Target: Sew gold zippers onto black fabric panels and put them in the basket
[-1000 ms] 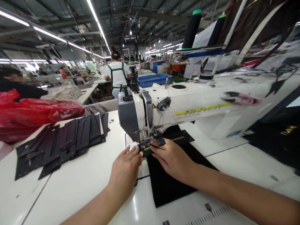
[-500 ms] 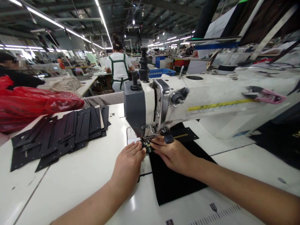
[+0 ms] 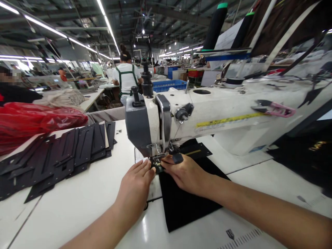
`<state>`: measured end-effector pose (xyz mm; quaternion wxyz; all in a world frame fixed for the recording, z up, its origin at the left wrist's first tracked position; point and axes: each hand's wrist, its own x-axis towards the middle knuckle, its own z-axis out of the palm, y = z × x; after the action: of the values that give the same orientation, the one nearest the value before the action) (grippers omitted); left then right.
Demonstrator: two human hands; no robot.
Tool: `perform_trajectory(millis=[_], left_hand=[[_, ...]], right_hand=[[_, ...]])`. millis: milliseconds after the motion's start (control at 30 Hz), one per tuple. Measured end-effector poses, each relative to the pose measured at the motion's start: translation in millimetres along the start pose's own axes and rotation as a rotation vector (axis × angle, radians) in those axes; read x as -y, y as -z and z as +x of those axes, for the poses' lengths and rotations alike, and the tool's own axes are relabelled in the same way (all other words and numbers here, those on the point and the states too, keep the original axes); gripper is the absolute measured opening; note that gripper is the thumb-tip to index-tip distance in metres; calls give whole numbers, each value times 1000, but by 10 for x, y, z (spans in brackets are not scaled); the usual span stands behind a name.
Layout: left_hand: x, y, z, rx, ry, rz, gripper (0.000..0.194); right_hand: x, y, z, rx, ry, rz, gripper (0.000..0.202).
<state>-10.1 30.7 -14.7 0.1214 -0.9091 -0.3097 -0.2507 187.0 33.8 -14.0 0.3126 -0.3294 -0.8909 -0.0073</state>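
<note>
A white sewing machine (image 3: pixel 166 114) with a dark grey head cover stands in front of me. Under its presser foot (image 3: pixel 156 159) lies the front edge of a black fabric panel (image 3: pixel 186 207), which spreads toward me across the table. My left hand (image 3: pixel 137 178) lies flat left of the foot, fingers stretched out and fingertips at the fabric edge. On the right side of the foot, my right hand (image 3: pixel 184 173) rests on the panel with its fingers extended toward the needle. Behind that hand is a black strip with a gold-coloured line (image 3: pixel 193 152). The needle tip is hidden.
Overlapping black pieces with slots (image 3: pixel 64 152) lie on the left of the white table (image 3: pixel 98 207). Behind them is a red plastic bag (image 3: pixel 38 119). Pink-handled snips (image 3: pixel 275 108) rest on the machine arm. A person (image 3: pixel 126 76) stands ahead near a blue crate (image 3: pixel 168 85).
The view has shifted slightly, so the machine and table appear further left. Both hands stay at the presser foot with the black fabric panel under them.
</note>
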Motion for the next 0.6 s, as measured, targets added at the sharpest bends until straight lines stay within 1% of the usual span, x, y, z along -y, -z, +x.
perform_trajectory(millis=[133,267,433,600], left_hand=[[21,6,24,1,9,-13,25],[12,4,41,-30,34,-49,23],[13,-35,63,-53,69,-40,19],[39,-72,76,-83,60,-24,20]], right_hand=[[-28,-21,11,-10,-5,-5,17],[-33,-27,6,-8,-5,0,18],[-56,-49,-3,-23,-5,2,19],[-89,-71,10,-63,11,-21,17]])
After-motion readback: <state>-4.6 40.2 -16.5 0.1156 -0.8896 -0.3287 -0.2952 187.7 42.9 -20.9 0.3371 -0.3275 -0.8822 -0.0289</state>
